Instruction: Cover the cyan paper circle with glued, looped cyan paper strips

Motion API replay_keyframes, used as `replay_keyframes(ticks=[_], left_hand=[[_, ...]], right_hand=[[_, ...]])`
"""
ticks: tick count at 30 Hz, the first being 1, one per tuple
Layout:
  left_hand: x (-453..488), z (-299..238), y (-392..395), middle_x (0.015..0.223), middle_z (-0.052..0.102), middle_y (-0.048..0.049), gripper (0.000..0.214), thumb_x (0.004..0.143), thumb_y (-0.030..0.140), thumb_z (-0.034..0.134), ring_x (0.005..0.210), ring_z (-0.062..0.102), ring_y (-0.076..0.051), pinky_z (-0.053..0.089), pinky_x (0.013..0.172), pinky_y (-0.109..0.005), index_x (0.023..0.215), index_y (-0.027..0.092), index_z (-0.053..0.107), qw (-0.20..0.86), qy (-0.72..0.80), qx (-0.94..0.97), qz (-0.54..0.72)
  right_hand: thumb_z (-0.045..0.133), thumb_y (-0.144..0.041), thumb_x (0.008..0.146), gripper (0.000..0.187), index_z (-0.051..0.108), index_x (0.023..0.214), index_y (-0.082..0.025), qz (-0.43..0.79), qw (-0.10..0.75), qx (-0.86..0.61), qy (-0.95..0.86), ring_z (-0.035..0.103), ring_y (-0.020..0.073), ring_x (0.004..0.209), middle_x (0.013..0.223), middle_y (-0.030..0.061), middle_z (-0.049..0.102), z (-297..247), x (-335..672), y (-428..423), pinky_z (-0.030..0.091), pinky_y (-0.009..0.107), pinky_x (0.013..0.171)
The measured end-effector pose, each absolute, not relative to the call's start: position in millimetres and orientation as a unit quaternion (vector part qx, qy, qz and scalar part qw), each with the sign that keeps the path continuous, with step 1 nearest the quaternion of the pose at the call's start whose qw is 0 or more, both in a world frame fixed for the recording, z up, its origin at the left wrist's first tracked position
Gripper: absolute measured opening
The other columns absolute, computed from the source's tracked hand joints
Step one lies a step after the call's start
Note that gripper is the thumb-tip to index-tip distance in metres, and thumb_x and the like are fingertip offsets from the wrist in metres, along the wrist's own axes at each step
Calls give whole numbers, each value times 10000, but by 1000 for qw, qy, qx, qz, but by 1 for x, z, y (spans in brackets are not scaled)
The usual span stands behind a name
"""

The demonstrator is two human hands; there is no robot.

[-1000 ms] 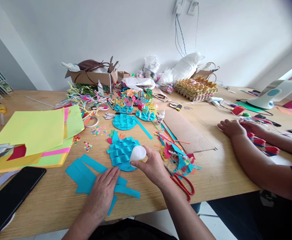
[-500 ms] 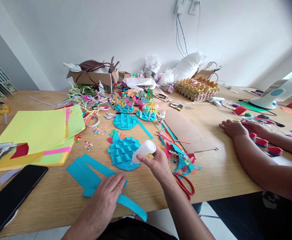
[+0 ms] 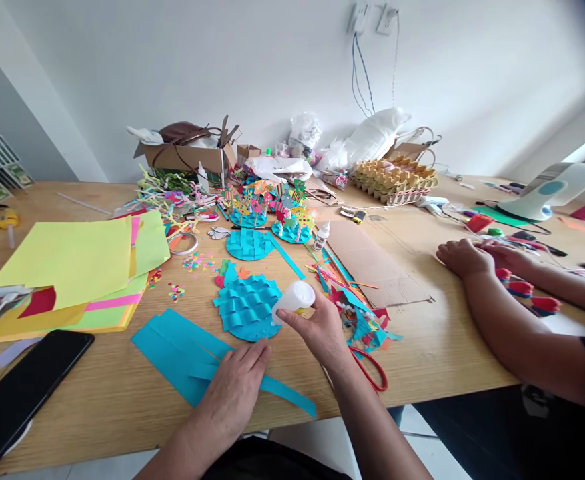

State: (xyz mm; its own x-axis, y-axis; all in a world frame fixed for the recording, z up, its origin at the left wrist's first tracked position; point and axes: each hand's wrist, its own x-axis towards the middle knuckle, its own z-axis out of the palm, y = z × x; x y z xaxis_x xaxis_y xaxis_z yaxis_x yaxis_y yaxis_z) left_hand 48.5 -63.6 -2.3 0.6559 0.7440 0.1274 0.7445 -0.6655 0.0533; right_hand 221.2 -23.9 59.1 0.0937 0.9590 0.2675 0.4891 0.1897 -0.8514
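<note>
My right hand (image 3: 325, 327) grips a white glue bottle (image 3: 295, 298), tipped nozzle down over the right edge of a round blue disc (image 3: 249, 303). Curled blue paper strips lie across this disc in wavy rows. My left hand (image 3: 239, 373) lies flat with fingers stretched, its fingertips by the disc's near edge. Under and beside that palm are flat blue paper strips (image 3: 172, 347), and one strip (image 3: 289, 397) sticks out to the right. Red-handled scissors (image 3: 375, 370) rest right of my right wrist, partly hidden by it.
A co-worker's hands (image 3: 467, 257) rest at the right. Behind the disc are another woven blue disc (image 3: 249, 245), decorated discs (image 3: 292, 230) and a small glue bottle (image 3: 321, 237). Paper scraps (image 3: 367, 327) and cardboard (image 3: 377, 263) lie right; coloured sheets (image 3: 67, 260) and a black phone (image 3: 27, 400) left.
My left hand has slid right and slightly forward, and the blue strip under it has shifted right too. My right hand and the glue bottle have moved slightly right.
</note>
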Motion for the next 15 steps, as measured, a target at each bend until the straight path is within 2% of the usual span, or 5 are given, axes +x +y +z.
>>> replay_keyframes(ticks=[8,15], left_hand=[[43,-15,-65,1225,561,-64,507,785,-38,299,1031,536,-199,460,796,-337,1202,163,507,31,-395,-912,-108],[45,-15,-66,1193,588,-50,486,780,-45,306,979,547,-195,450,738,-318,1155,150,545,56,-397,-906,-135]], right_hand=[[680,-355,657,271,594,842,-177,236,426,-584,-650,579,181,730,795,12,649,61,225,-22,415,260,642],[711,-341,623,266,586,795,-181,230,406,-599,-651,568,173,684,739,6,636,62,226,-21,400,250,600]])
